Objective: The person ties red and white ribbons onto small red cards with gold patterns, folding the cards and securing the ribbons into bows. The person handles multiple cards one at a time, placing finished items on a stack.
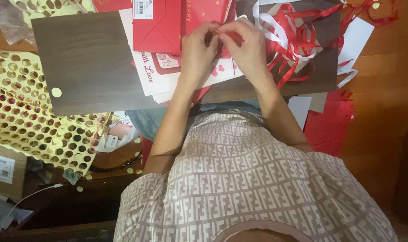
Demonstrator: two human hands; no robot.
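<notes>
In the head view, we are looking down over our patterned top at a dark wooden board [87, 62] lying across our lap. Both hands are meeting at its far edge. Our left hand [196, 50] and right hand [249, 48] are each pinching the same short stretch of red ribbon [222, 31]. The thumbs and forefingers are pressed together on it and the other fingers are curling in behind. The ribbon is sitting between the two pinches, just above a red envelope [157, 27] and a stack of white cards [145, 74] printed with hearts.

We are judging that the step in hand is shaping or knotting this bit of ribbon. Any further move is calling for a steady pinch on one side while the other fingers are working, since the strip is thin and slippery-looking.

For room, the loose tangle of red and white ribbon [293, 42] is lying just beside our right hand, so a wide sweep that way could be snagging it. The cards are overhanging the near edge of the board. To the left the board is showing more bare surface, bordered by a yellow perforated sheet [20, 103]. Red paper [329, 127] is lying below the board on the right.
</notes>
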